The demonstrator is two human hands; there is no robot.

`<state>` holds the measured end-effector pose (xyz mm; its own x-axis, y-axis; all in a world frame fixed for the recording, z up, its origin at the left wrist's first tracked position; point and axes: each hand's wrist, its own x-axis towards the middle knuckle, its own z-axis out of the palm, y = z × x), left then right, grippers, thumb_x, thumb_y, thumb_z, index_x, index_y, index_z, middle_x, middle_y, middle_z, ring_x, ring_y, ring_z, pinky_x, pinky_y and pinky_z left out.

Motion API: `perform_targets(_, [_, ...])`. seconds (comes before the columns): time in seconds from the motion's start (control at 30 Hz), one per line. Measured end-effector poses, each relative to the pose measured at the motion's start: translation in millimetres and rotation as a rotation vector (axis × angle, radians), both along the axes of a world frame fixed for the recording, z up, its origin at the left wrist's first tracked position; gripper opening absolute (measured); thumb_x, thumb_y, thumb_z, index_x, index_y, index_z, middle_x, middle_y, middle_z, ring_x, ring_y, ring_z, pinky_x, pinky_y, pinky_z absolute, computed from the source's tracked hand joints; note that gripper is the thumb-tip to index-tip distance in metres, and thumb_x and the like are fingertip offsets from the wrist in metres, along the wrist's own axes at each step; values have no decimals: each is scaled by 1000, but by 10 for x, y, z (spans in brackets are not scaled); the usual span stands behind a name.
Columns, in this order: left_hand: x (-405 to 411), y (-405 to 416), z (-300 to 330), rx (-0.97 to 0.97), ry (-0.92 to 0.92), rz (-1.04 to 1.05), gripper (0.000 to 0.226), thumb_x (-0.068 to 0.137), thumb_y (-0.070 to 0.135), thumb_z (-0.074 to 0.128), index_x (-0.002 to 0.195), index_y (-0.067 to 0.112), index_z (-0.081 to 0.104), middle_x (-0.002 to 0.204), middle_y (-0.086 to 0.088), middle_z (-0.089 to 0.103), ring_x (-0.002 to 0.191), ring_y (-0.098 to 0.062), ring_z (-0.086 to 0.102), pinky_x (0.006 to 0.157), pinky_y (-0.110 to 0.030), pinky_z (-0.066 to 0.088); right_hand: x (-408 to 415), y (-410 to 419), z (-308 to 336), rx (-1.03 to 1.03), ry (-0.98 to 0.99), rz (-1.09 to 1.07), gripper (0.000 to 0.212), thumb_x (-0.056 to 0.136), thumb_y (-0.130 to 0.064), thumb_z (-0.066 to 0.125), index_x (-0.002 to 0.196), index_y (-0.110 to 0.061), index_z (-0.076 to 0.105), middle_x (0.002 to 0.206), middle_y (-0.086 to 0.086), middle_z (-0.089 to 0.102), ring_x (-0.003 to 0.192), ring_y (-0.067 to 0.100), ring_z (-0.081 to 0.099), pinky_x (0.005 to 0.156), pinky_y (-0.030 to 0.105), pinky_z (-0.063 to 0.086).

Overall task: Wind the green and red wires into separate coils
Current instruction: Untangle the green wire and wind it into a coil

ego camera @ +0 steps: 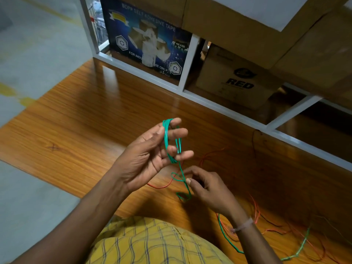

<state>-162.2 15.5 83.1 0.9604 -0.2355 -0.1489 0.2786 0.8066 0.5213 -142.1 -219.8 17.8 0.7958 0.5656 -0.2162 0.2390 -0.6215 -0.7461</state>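
- Wooden counter fills mid-frame; white-framed shelf runs along its far edge.
- Shelf holds a blue adhesive-tape box and a cardboard box printed "RED"; more cartons stacked above.
- Yellow checked shirt at bottom edge.
- Left hand raised over counter, palm toward camera, fingers spread and mostly straight; green wire looped several turns around them as a coil.
- Right hand lower and to the right, fingers curled, thumb and fingertip pinching the green strand that drops from the coil; pale band on wrist.
- Below the pinch, green wire makes loose loops, then trails across counter toward bottom right.
- Red wire lies loose on counter, uncoiled, behind and right of hands, partly tangled with green tail.
- Thin dark wire also mixed in at right.
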Motion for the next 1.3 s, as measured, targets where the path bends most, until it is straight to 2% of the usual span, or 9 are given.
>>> perform_targets(0.13, [-26,-36,2,-11,9,-27,43,107,21,43,145,5,55,109,-8,78,62,-8,67,100,-57,59,2,32,88,2,17,51,42,100,-11,57,133,-32,71,106,-16,72,86,-10,61,76,7,38])
perform_targets(0.3, [-44,-91,-61,-10,59,37,45,104,20,45,145,4,54,118,-10,78,66,-11,73,101,-58,57,-41,-18,51,53,-28,32,36,86,-14,63,115,-34,69,115,-9,60,118,14,54,103,32,42])
perform_targets(0.53, [-32,-211,-190,126,44,114,44,106,19,43,148,6,42,144,-12,68,121,-44,70,102,-53,52,-267,117,146,243,141,59,23,79,0,56,93,-16,66,93,8,70,90,14,67,86,40,53])
perform_targets(0.67, [-80,-268,-330,464,-43,102,41,113,19,45,151,7,37,144,-8,68,125,-39,70,104,-51,52,-341,98,263,334,279,70,11,88,1,64,96,-5,62,82,6,62,77,12,55,74,30,45])
perform_targets(0.77, [-145,-276,-404,1005,-322,57,39,115,22,45,153,17,38,138,5,72,130,-23,67,115,-49,47,-320,31,352,301,339,57,18,88,-13,76,104,-12,67,78,-3,60,73,11,52,70,29,42])
perform_targets(0.83, [-157,-266,-423,1321,-497,-19,42,114,31,43,155,24,35,134,14,73,122,-14,71,106,-47,54,-292,-19,410,230,364,48,24,88,-17,81,109,-14,71,76,-5,60,72,13,52,69,31,42])
perform_targets(1.03, [-128,-190,-351,1882,-699,-211,64,94,50,10,149,26,30,116,-4,72,95,-36,73,74,-50,57,-140,-201,640,71,470,-94,22,87,-9,86,103,-6,71,81,10,79,60,11,58,52,23,45])
perform_targets(1.17, [-123,-45,-341,1879,-746,-293,13,108,32,31,120,29,31,106,2,69,82,-30,68,65,-47,51,-50,-334,896,32,440,-61,17,93,-10,78,100,5,71,86,22,78,64,11,62,57,19,46])
perform_targets(1.3, [-165,108,-346,1686,-725,-476,7,115,33,37,112,27,36,91,12,68,74,-5,57,70,-23,39,78,-409,991,183,360,-115,35,95,-33,76,93,1,74,84,25,72,73,29,55,66,38,43])
